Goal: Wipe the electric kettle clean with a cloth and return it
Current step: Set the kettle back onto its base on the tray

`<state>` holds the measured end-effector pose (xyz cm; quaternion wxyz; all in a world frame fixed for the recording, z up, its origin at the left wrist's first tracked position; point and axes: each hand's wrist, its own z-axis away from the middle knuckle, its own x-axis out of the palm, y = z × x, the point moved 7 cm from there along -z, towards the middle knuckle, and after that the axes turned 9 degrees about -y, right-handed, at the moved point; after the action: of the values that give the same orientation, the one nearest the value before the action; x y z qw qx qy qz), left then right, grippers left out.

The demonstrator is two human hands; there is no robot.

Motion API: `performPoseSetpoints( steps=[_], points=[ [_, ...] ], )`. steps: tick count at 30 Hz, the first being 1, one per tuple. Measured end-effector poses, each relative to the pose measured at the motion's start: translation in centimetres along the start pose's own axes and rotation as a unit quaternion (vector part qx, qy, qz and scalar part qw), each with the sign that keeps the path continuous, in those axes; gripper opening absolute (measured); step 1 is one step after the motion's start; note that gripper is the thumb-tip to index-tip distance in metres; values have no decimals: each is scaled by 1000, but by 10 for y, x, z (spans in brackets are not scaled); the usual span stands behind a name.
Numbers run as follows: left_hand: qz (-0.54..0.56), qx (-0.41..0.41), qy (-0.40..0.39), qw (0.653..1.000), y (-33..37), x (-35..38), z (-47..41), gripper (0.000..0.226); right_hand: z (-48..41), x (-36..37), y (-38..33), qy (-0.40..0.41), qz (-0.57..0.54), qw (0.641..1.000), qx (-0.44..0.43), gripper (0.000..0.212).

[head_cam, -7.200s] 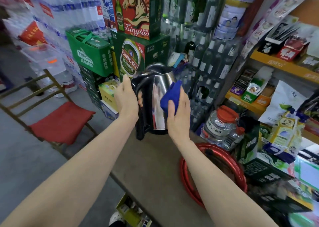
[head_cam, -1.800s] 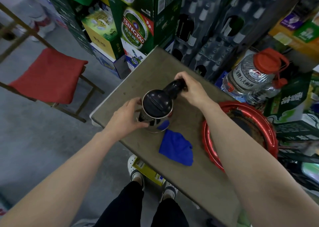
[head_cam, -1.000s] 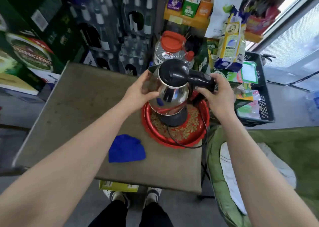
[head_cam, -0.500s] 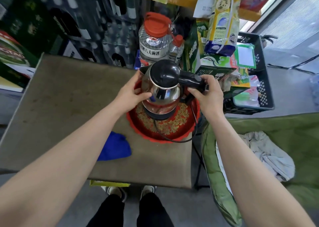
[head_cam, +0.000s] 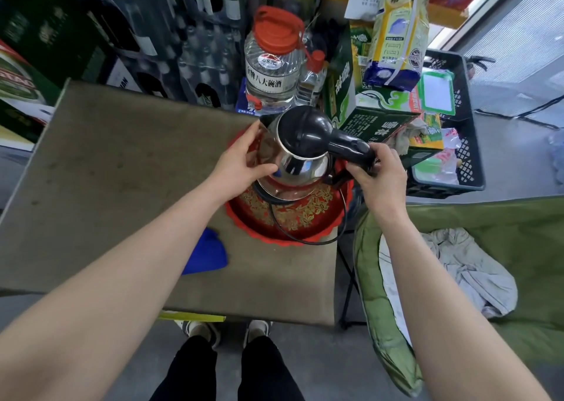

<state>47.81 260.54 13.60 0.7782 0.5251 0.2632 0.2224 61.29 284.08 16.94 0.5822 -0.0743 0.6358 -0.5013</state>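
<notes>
A steel electric kettle point(head_cam: 300, 168) with a black lid and handle stands on its black base inside a red tray point(head_cam: 293, 222) at the table's right edge. My left hand point(head_cam: 241, 159) is pressed against the kettle's left side. My right hand point(head_cam: 377, 171) is wrapped round the black handle. The blue cloth point(head_cam: 207, 254) lies flat on the table near the front, partly hidden behind my left forearm. A black power cord point(head_cam: 308, 242) curls out of the tray.
The brown table point(head_cam: 122, 171) spreads to the left. Behind the tray stand a large clear jug with a red cap point(head_cam: 274, 65) and green boxes point(head_cam: 378, 119). A black crate point(head_cam: 451, 144) and a green cot point(head_cam: 488, 248) are to the right.
Since a second ago the kettle has come down onto its base in the red tray. Both hands stay on it. The cloth lies where it was dropped on the table.
</notes>
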Motion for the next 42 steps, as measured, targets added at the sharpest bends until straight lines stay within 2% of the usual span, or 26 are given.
performPoseSetpoints(
  steps=[4, 8, 11, 18, 23, 31, 37, 42],
  points=[
    [9, -1, -8, 1000, 0, -1, -2, 93, 4, 4, 10, -39, -45, 998, 32, 42],
    [21, 4, -29, 999, -5, -2, -3, 103, 0, 7, 9, -65, -69, 995, 28, 30],
    [34, 14, -22, 999, -8, -5, -4, 104, -4, 13, 5, -92, -85, 992, 10, 29],
    [37, 9, -12, 999, -17, -12, -7, 106, -4, 20, 4, -85, -89, 992, -9, 30],
    [-1, 1, -43, 999, -18, -3, -5, 115, 11, 22, 7, -84, -61, 995, -12, 30],
    [-82, -16, -47, 995, -27, -10, -15, 118, 26, 30, 10, -30, -80, 996, 32, 37],
    [-120, 36, -89, 988, -23, -21, -29, 116, 53, 42, 14, 49, -78, 991, 99, 34],
    [-152, 83, -120, 977, -24, -29, -32, 118, 77, 64, 4, 117, -69, 985, 102, 30]
  ],
)
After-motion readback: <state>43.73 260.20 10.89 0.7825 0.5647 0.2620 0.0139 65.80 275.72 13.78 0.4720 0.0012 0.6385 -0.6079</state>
